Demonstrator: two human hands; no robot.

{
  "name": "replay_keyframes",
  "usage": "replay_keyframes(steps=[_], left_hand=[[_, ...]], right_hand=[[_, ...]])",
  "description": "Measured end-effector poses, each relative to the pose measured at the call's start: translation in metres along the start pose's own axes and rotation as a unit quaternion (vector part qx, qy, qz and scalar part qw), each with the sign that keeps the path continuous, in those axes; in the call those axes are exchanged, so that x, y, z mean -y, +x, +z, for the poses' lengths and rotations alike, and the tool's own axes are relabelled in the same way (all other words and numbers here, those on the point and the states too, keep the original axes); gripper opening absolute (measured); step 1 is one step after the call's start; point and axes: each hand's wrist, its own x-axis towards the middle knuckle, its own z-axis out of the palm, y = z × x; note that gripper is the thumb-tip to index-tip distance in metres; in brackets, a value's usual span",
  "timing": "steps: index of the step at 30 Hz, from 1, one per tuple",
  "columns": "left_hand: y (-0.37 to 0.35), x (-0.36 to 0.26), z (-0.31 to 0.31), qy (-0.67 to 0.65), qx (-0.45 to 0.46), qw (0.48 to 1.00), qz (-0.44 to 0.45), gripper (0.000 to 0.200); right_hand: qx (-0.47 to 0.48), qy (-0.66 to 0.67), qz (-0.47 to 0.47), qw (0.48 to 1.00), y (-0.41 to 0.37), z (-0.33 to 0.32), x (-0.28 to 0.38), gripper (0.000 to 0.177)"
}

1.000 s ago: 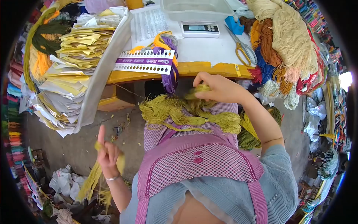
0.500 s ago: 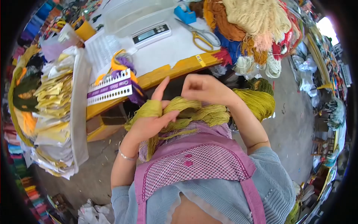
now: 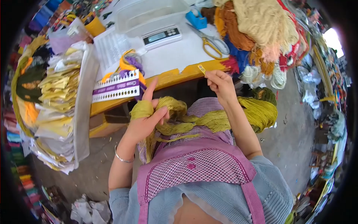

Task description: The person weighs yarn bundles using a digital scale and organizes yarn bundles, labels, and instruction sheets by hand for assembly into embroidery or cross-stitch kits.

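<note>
A yellow-green hank of thread (image 3: 173, 106) is looped about my left hand (image 3: 143, 123). That hand holds it, with the index finger stretched upward and the thumb across the strands. The loose strands run over my lap on the checked apron (image 3: 197, 164). At the table's front edge, my right hand (image 3: 222, 86) has thumb and index finger pinched on a small yellow label (image 3: 201, 70) with dark print. Beyond my right forearm hangs a thicker olive-green bundle of thread (image 3: 259, 112).
On the table (image 3: 167, 77) are a digital scale (image 3: 161, 38), scissors (image 3: 209, 43), a clear plastic tub (image 3: 149, 16), a blue tape dispenser (image 3: 196, 20) and a punched thread card (image 3: 116, 89). Piled hanks (image 3: 261, 22) stand right; a bin of packets (image 3: 80, 108) stands left.
My right hand has moved from the thread up to the table's edge and picked up the yellow label lying there. My left hand keeps the thread. The view has shifted slightly.
</note>
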Motion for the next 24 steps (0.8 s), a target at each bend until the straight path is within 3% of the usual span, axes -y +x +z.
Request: replay_keyframes(steps=[3, 5, 8, 9, 12, 13, 14, 15, 17, 19, 22, 24], left_hand=[[0.001, 0.000, 0.002, -0.039, -0.023, 0.999, 0.026, 0.082], [0.000, -0.009, 0.003, -0.097, -0.039, 0.994, 0.013, 0.083], [-0.008, -0.021, 0.002, -0.060, -0.049, 0.996, 0.034, 0.081], [-0.008, -0.017, -0.001, 0.028, -0.061, 0.996, 0.051, 0.076], [-0.010, -0.010, -0.004, 0.043, -0.059, 0.996, 0.050, 0.072], [-0.012, -0.011, -0.007, 0.062, -0.059, 0.996, 0.034, 0.070], [-0.013, -0.011, -0.010, 0.061, -0.062, 0.996, 0.035, 0.070], [-0.014, -0.012, -0.013, 0.038, -0.040, 0.998, 0.017, 0.070], [-0.013, -0.019, -0.018, 0.012, -0.020, 1.000, 0.001, 0.070], [-0.015, -0.030, -0.020, -0.066, 0.053, 0.995, -0.043, 0.071], [-0.013, -0.029, -0.023, -0.079, 0.062, 0.995, -0.013, 0.074], [-0.013, -0.026, -0.026, -0.077, 0.057, 0.995, -0.006, 0.075]], right_hand=[[0.146, 0.043, 0.038, 0.988, -0.045, 0.057, 0.026, 0.011], [0.184, -0.013, 0.054, 0.981, -0.065, 0.084, 0.033, 0.011], [0.202, -0.010, 0.044, 0.978, -0.066, 0.100, 0.019, 0.018], [0.205, -0.011, 0.046, 0.978, -0.064, 0.104, 0.015, 0.018], [0.186, -0.104, -0.006, 0.977, -0.059, 0.107, 0.005, 0.019], [0.178, -0.268, -0.128, 0.938, -0.056, 0.104, 0.001, 0.020], [0.162, -0.421, -0.248, 0.858, -0.054, 0.103, 0.000, 0.022], [0.126, -0.430, -0.317, 0.836, -0.053, 0.103, 0.001, 0.025], [0.130, -0.347, -0.374, 0.850, -0.048, 0.104, 0.015, 0.023], [0.257, -0.098, -0.223, 0.935, -0.046, 0.111, 0.012, 0.021], [0.321, -0.033, -0.075, 0.943, -0.049, 0.112, 0.013, 0.025], [0.243, -0.199, -0.268, 0.911, -0.047, 0.113, 0.007, 0.022]])
